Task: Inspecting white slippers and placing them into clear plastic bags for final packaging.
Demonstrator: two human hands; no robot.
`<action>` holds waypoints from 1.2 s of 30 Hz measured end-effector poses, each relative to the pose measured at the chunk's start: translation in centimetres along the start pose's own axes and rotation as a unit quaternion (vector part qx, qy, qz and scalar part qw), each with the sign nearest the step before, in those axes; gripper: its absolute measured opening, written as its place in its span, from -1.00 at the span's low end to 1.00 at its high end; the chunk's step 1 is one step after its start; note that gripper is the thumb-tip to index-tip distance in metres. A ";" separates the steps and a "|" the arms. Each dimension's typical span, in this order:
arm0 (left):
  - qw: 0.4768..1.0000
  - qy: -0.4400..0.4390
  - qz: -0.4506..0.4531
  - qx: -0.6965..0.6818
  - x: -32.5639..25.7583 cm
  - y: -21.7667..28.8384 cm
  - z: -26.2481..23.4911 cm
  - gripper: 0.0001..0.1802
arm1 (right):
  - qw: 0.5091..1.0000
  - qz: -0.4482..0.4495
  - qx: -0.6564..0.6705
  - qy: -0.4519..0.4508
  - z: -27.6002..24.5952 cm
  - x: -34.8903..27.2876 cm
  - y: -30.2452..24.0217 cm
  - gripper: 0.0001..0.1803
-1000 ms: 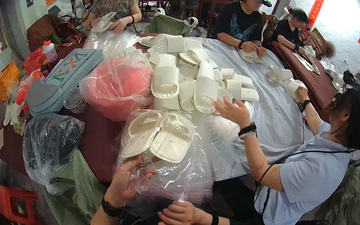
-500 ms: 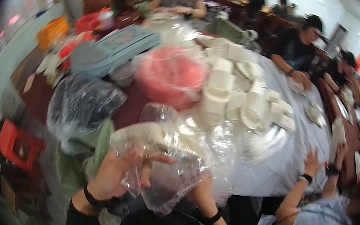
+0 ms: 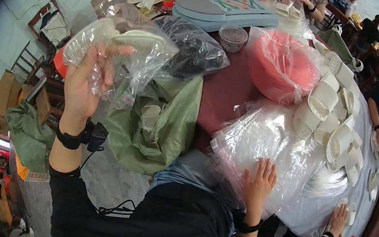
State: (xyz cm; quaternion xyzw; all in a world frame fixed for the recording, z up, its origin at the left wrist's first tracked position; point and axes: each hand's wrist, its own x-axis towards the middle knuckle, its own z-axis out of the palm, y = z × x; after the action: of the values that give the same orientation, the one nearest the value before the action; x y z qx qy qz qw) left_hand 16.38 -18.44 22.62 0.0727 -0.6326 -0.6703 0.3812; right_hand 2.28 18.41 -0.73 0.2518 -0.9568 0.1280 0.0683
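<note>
Up at the left, my left hand [image 3: 88,77] grips a clear plastic bag with a pair of white slippers [image 3: 135,38] inside. The bag hangs beside an open green woven sack [image 3: 168,125], in which a pale slipper [image 3: 150,116] shows. My right hand [image 3: 259,186] lies with fingers spread on a pile of clear plastic bags [image 3: 255,141] at the table's near side. Just beyond that pile, white slippers [image 3: 323,100] are heaped on the table.
A pink bundle in clear plastic [image 3: 282,66] sits left of the slipper heap. Behind the sack are a black bagged bundle [image 3: 193,49], a round clear tub [image 3: 232,38] and a blue-grey folded plastic piece [image 3: 226,11]. At the lower right, a co-worker's hand [image 3: 339,219] rests on a slipper.
My left hand has carried the bagged slippers up and left, away from in front of me. My right hand has left the bag and now lies on the plastic bags. The view has swung left.
</note>
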 end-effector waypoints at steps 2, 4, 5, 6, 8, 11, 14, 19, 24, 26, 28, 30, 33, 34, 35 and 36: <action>0.996 0.016 -0.029 0.086 -0.2 -0.6 -2.8 -0.73 | 1.000 0.003 0.003 -0.002 -0.1 -0.1 -0.2 -0.38; 0.995 0.017 -0.048 0.091 -0.2 -1.5 -3.3 -0.73 | 1.000 0.001 -0.004 0.000 -0.6 -0.1 0.5 -0.37; 0.982 -0.006 -0.125 0.138 -0.1 -1.8 -3.6 -0.72 | 1.000 0.006 -0.007 0.002 -0.7 -0.1 0.7 -0.37; 0.962 -0.027 -0.199 0.187 -0.2 -1.9 -3.9 -0.71 | 1.000 0.008 -0.013 -0.002 -0.8 -0.1 0.9 -0.38; 0.923 -0.066 -0.310 0.217 -0.9 -2.4 -5.3 -0.63 | 1.000 0.006 -0.012 -0.008 -0.4 0.0 0.8 -0.38; 0.842 -0.178 -0.424 0.282 -2.0 -6.1 -9.4 -0.68 | 1.000 -0.013 -0.005 0.003 -0.1 0.1 0.5 -0.39; 0.792 -0.242 -0.416 0.376 -3.6 -12.2 -12.5 -0.75 | 1.000 -0.007 -0.014 0.002 -0.4 0.2 0.4 -0.39; 0.872 -0.182 -0.334 0.309 -5.1 -16.5 -11.5 -0.68 | 1.000 0.002 -0.013 -0.023 -1.0 0.0 0.5 -0.37; 0.905 0.039 -0.420 0.053 -8.0 -22.3 -13.4 -0.65 | 0.999 0.013 -0.016 -0.032 -0.9 0.0 0.6 -0.36; 0.891 0.035 -0.447 -0.065 -10.1 -26.1 -14.4 -0.63 | 0.999 0.008 -0.015 -0.030 -1.1 -0.1 0.2 -0.36; 0.815 0.071 -0.576 -0.002 -11.0 -31.0 -13.0 -0.58 | 0.999 0.012 -0.022 -0.022 -1.3 -0.2 0.8 -0.37; 0.812 0.002 -0.578 0.083 -12.4 -34.3 -14.6 -0.52 | 1.000 -0.012 -0.008 -0.026 -1.4 0.3 -0.2 -0.37; 0.802 -0.065 -0.589 0.078 -11.1 -32.8 -9.1 -0.45 | 0.999 -0.007 -0.021 -0.035 -1.2 0.0 0.5 -0.37; 0.801 -0.061 -0.590 0.078 -11.3 -32.8 -9.4 -0.45 | 0.999 -0.008 -0.017 -0.036 -1.1 0.0 0.4 -0.36; 0.820 -0.100 -0.558 0.076 -11.5 -32.9 -9.8 -0.44 | 0.999 -0.011 -0.016 -0.039 -1.1 0.0 0.3 -0.36; 0.836 -0.141 -0.524 0.074 -11.6 -32.9 -10.0 -0.42 | 0.999 -0.012 -0.021 -0.031 -1.3 0.0 0.1 -0.36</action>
State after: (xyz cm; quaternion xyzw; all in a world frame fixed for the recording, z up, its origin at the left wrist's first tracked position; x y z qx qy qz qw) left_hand 16.48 -22.39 -13.41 0.3259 -0.5945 -0.7239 -0.1276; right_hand 2.31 18.86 0.53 0.2659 -0.9578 0.0993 0.0450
